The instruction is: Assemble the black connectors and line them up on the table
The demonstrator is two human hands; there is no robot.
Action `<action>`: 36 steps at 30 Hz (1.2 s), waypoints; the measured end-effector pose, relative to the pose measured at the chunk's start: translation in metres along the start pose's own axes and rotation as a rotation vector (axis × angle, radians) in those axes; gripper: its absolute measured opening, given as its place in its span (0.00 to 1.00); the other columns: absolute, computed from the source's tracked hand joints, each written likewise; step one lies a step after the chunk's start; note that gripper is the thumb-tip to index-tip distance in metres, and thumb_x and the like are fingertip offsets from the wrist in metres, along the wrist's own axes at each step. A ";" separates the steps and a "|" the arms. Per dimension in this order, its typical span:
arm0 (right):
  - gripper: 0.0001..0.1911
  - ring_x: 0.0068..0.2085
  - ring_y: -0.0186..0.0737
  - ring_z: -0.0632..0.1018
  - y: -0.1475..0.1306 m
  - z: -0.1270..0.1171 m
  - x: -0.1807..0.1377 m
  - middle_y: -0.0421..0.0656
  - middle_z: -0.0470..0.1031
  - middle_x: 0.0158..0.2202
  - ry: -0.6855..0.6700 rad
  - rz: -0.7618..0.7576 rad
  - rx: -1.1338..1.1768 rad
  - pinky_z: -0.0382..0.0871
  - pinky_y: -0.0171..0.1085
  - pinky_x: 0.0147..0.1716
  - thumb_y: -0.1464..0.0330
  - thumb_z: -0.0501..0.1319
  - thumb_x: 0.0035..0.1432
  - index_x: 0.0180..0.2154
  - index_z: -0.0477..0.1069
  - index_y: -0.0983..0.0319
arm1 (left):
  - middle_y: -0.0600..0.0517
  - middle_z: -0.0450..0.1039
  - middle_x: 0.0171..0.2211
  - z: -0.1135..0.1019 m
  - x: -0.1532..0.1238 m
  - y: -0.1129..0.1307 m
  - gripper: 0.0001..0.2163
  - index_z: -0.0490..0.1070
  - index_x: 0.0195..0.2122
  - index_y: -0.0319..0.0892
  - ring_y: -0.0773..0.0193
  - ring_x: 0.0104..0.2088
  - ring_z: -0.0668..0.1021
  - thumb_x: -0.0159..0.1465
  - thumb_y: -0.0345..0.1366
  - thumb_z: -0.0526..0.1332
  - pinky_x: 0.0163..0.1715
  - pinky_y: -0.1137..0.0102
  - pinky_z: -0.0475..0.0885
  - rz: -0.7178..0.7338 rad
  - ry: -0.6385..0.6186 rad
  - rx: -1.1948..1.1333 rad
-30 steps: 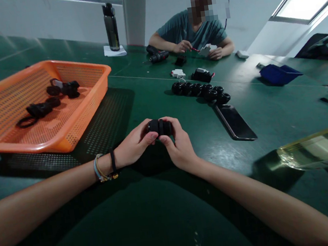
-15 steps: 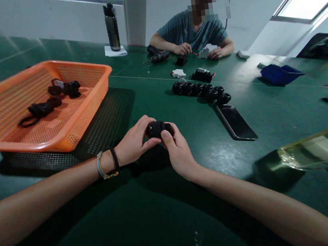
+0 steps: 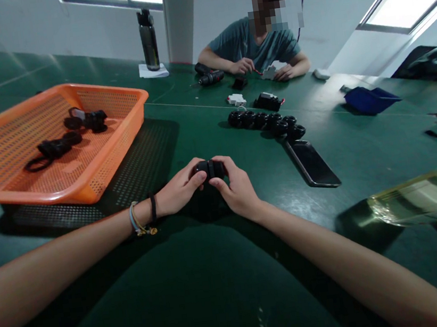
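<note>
Between both hands, just above the green table [image 3: 172,298], is a small black cylindrical part [image 3: 210,169] with a groove round its middle. My left hand [image 3: 183,186] grips its left end, thumb in front. Around the right end my right hand [image 3: 237,186] is closed, its thumb at the lower front edge. The fingers hide both ends of the part. Beyond the hands, to the right, several glossy black round parts [image 3: 261,120] stand in a row. An orange plastic basket [image 3: 119,144] on the left holds several black parts [image 3: 55,147], some ring-shaped.
A phone [image 3: 312,163] lies right of my hands, near a bottle of yellowish liquid [image 3: 424,196]. Farther back are a blue tray [image 3: 371,99], a power drill [image 3: 210,76] and a dark water bottle [image 3: 149,41]. Across the table a person [image 3: 251,46] handles a white part [image 3: 273,70].
My right thumb has moved off the front of the black part to its lower edge. My left thumb has come up onto the part's front. Both hands still hold it.
</note>
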State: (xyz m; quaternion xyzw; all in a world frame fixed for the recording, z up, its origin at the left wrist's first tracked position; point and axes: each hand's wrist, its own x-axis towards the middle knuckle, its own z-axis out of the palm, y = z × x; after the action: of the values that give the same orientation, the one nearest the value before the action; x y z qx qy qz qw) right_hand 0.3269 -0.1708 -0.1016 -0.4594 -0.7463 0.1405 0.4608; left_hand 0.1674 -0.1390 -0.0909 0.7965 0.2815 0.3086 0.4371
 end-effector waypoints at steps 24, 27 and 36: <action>0.21 0.39 0.39 0.72 -0.028 0.001 -0.013 0.46 0.68 0.40 0.096 -0.052 0.092 0.68 0.41 0.38 0.51 0.44 0.58 0.44 0.56 0.59 | 0.52 0.61 0.31 0.013 -0.017 0.027 0.27 0.60 0.36 0.38 0.65 0.32 0.66 0.57 0.61 0.45 0.33 0.70 0.64 0.064 0.182 0.036; 0.21 0.38 0.38 0.72 -0.033 0.002 -0.014 0.45 0.68 0.39 0.096 -0.008 0.139 0.68 0.40 0.37 0.50 0.44 0.58 0.44 0.56 0.59 | 0.52 0.60 0.31 0.011 -0.018 0.028 0.27 0.60 0.37 0.38 0.65 0.32 0.66 0.58 0.60 0.44 0.34 0.70 0.65 0.112 0.191 0.113; 0.20 0.35 0.36 0.71 -0.041 0.008 -0.021 0.42 0.68 0.34 0.062 0.290 0.349 0.66 0.38 0.35 0.51 0.46 0.58 0.42 0.58 0.59 | 0.51 0.60 0.33 0.002 -0.011 0.018 0.27 0.59 0.40 0.39 0.64 0.32 0.67 0.57 0.61 0.43 0.33 0.68 0.67 0.243 0.170 0.371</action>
State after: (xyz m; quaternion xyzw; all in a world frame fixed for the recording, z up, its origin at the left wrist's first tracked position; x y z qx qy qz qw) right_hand 0.3012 -0.2079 -0.0913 -0.4794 -0.6223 0.3178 0.5309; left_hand 0.1644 -0.1563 -0.0786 0.8626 0.2711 0.3677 0.2175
